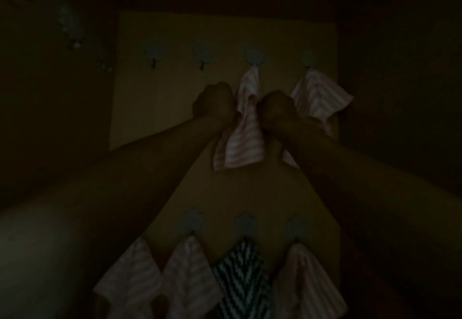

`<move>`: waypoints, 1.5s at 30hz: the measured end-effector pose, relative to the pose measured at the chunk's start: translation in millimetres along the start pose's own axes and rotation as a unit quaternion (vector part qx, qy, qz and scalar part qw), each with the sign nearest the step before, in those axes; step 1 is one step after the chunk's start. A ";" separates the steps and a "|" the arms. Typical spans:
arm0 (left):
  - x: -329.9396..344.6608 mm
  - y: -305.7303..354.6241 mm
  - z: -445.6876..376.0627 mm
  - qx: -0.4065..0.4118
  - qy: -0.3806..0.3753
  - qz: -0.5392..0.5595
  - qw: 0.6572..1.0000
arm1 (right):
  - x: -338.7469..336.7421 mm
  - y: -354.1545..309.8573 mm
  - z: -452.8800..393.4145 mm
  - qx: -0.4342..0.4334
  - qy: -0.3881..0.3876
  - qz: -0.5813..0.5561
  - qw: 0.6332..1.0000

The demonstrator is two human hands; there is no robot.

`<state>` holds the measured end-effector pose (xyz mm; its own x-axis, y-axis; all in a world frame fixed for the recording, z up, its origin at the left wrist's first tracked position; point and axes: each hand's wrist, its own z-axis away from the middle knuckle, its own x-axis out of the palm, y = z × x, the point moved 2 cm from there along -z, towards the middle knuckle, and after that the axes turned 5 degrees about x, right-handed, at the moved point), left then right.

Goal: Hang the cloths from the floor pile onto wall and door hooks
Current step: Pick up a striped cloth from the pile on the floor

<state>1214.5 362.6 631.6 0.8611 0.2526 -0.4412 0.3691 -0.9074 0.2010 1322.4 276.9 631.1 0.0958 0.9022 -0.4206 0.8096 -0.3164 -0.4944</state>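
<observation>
- Very dim view of a yellowish door panel (155,109).
- Left hand (215,102) and right hand (277,110): fingers curled, gripping the pink striped cloth (246,129) from either side; it hangs from the third hook (255,57) of the upper row.
- Second pink striped cloth (322,96) hangs near the panel's upper right corner.
- Lower edge: three pink striped cloths and a dark zigzag cloth (241,278) hang.

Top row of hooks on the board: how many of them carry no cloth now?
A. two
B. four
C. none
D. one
A: the two left hooks are bare, while the third holds the pink cloth that the left hand and right hand grip, and the fourth holds another striped cloth.
</observation>
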 end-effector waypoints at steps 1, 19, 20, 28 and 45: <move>-3.6 0.0 8.1 0.000 -0.009 -0.008 1.000 | -0.5 -0.1 7.6 0.007 0.006 0.000 1.000; -61.2 -12.5 210.0 -0.028 -0.164 -0.063 0.984 | -33.5 14.1 211.9 -0.003 -0.107 -0.045 0.993; -66.4 -10.0 225.3 -0.029 -0.175 -0.061 0.982 | -37.6 12.2 229.8 0.009 -0.118 -0.041 0.992; -114.2 3.7 359.1 -0.019 -0.219 -0.009 0.975 | -69.9 -15.8 382.2 0.040 -0.179 0.014 0.983; -183.2 77.2 586.1 0.004 -0.280 0.060 0.958 | -200.8 26.2 633.7 0.159 -0.202 0.073 0.964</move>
<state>880.3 49.4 215.3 0.5731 -0.0718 -0.8163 0.2750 -0.9215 0.2741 957.3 -98.3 220.5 -0.0894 0.6735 -0.7337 0.5803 -0.5636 -0.5880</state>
